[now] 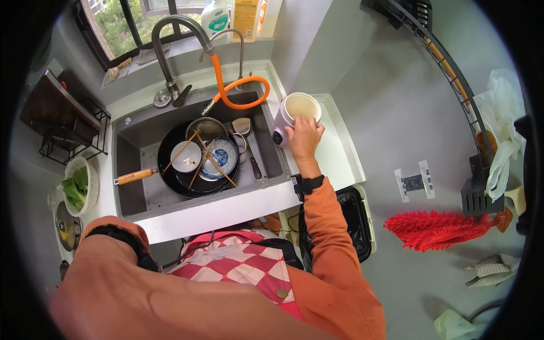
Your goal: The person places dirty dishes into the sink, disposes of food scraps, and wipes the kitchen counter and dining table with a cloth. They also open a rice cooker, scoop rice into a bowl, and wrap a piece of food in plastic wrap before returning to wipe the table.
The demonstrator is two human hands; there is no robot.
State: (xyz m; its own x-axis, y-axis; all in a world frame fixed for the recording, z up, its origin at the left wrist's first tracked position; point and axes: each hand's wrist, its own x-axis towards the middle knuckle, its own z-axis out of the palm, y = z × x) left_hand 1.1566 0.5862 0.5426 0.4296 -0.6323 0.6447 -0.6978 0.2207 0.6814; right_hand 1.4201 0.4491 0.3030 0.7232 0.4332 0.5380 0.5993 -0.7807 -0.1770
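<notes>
My right hand (305, 137) grips the near rim of a lilac canister (278, 120) that has a cream inside and a dark round knob low on its side. It stands tilted in view on the white counter, right of the sink (272, 168). Very close to the camera, my left hand (161, 293) fills the lower left; its fingers and anything in them cannot be made out. In the sink sits a black frying pan (170, 187) with a wooden handle. A white bowl (185, 155), a blue-patterned dish (221, 157) and wooden chopsticks (219, 167) lie in it.
A grey faucet (161, 51) with an orange hose (219, 76) arches over the sink. Beside the pan lies a ladle (250, 148). Leafy greens (76, 189) fill a white basket (94, 187) at left. Below the counter stands a black-lined bin (355, 221).
</notes>
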